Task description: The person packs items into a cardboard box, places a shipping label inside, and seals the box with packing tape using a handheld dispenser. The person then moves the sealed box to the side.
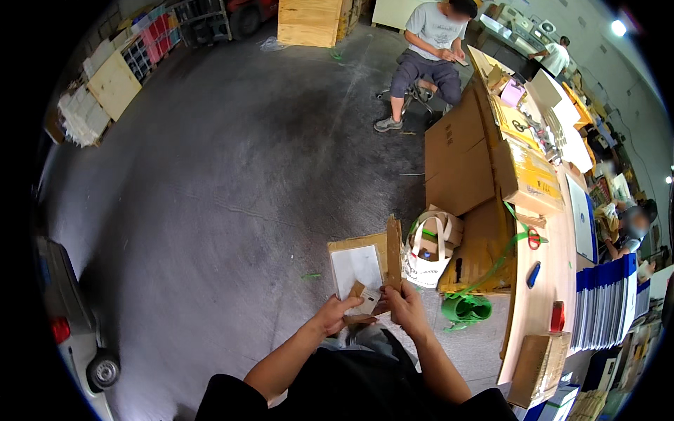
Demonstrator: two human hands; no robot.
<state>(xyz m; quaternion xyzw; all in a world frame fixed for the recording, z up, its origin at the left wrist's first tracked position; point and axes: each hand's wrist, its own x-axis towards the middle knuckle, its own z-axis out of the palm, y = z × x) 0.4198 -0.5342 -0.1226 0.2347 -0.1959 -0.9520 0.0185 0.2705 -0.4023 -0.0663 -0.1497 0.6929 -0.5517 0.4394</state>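
Note:
In front of my body is an open cardboard box (337, 247), with a white sheet (357, 268) lying inside. My left hand (333, 313) is closed, its thumb and fingers pinching a small brown-and-white card-like piece (368, 300) over the box's near side. My right hand (405, 307) is closed at the lower end of a narrow upright cardboard flap (394, 252), to the right of the sheet. The fingers of both hands are partly hidden by the cardboard.
A white tote bag (426, 272) with cardboard inside stands to the right, near a roll of green strapping (467, 309). The long workbench (523, 316) carries red-handled scissors (535, 238), a blue cutter (533, 274) and cartons. A seated person (432, 59) works beyond; a vehicle (67, 316) is at left.

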